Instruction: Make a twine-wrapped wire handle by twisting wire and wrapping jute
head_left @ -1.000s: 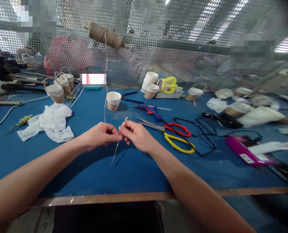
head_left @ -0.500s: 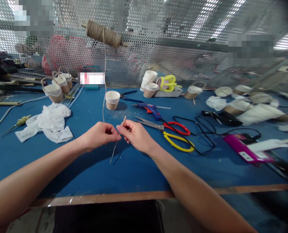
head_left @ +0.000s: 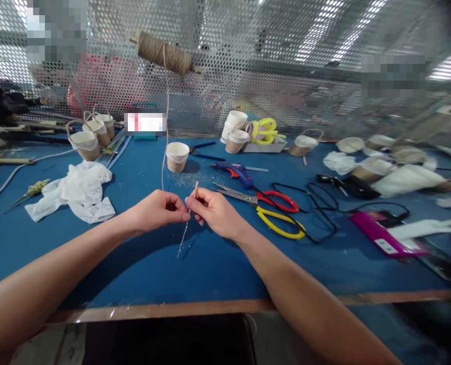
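Observation:
My left hand [head_left: 157, 211] and my right hand [head_left: 214, 212] meet over the blue table [head_left: 210, 263], both pinched on a thin stick [head_left: 189, 215] with twine wound on it. The stick's upper tip pokes up above my right fingers and its lower end hangs toward the table. A strand of jute twine [head_left: 166, 121] runs up from my left hand to a twine spool [head_left: 163, 52] mounted on the mesh screen.
Red-handled and yellow-handled scissors [head_left: 274, 213] lie right of my right hand, beside a blue glue gun [head_left: 237, 172] and black cables [head_left: 316, 203]. A paper cup [head_left: 177, 156] stands behind. White crumpled plastic [head_left: 78, 191] lies left. Small cup baskets [head_left: 84, 142] stand at back left; a magenta box [head_left: 385, 234] lies right.
Both hands stay pinched together at the same spot. The stick's hanging end has swung slightly to the right.

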Action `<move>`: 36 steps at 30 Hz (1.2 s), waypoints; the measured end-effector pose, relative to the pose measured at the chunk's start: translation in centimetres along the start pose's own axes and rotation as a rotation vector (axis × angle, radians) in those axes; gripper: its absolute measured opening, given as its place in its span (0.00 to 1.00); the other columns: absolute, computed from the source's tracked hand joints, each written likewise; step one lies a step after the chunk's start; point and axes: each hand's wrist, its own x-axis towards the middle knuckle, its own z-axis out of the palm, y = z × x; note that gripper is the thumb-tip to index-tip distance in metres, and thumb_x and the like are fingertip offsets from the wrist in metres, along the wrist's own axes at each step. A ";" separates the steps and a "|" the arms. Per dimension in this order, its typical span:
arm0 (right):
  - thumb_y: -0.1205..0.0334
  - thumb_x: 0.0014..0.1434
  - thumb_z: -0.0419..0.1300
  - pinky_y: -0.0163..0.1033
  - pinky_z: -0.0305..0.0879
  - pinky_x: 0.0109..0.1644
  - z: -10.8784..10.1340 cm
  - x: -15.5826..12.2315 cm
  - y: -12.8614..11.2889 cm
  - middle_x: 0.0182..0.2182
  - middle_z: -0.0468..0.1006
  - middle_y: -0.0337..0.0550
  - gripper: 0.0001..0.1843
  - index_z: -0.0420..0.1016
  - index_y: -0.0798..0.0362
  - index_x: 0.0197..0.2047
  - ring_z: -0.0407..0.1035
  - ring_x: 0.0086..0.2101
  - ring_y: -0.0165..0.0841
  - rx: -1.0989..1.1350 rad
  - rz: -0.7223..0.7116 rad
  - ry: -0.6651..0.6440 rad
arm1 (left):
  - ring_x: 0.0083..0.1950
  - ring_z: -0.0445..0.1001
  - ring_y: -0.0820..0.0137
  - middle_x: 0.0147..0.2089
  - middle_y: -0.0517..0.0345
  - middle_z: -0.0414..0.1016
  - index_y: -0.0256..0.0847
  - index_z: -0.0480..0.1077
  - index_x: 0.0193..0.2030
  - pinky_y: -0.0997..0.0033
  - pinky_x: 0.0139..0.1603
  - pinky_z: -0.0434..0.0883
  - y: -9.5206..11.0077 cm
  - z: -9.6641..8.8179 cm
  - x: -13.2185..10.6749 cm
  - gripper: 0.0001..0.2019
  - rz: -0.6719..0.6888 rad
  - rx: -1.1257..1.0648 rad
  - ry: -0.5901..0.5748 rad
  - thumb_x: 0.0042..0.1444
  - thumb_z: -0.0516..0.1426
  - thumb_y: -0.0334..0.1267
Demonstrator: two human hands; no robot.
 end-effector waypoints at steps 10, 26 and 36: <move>0.55 0.57 0.52 0.30 0.55 0.20 -0.2 0.0 -0.1 0.16 0.62 0.32 0.13 0.61 0.55 0.26 0.57 0.16 0.23 -0.118 0.002 0.037 | 0.23 0.57 0.80 0.23 0.65 0.64 0.35 0.66 0.26 0.77 0.22 0.53 0.1 -0.1 -0.1 0.08 -0.029 -0.041 -0.026 0.42 0.58 0.38; 0.50 0.54 0.54 0.31 0.59 0.22 -0.1 -0.2 -0.1 0.21 0.65 0.35 0.15 0.63 0.54 0.29 0.59 0.21 0.24 0.108 -0.042 -0.061 | 0.20 0.51 0.81 0.20 0.67 0.58 0.36 0.64 0.22 0.77 0.20 0.48 0.3 0.4 -0.3 0.11 -0.037 -0.161 -0.052 0.41 0.59 0.41; 0.50 0.56 0.52 0.32 0.54 0.21 0.1 -0.2 -0.2 0.17 0.62 0.34 0.17 0.62 0.55 0.25 0.57 0.18 0.24 -0.120 -0.029 0.063 | 0.20 0.54 0.81 0.19 0.67 0.62 0.35 0.65 0.22 0.78 0.21 0.51 0.0 0.5 0.0 0.09 0.012 -0.003 0.081 0.40 0.60 0.38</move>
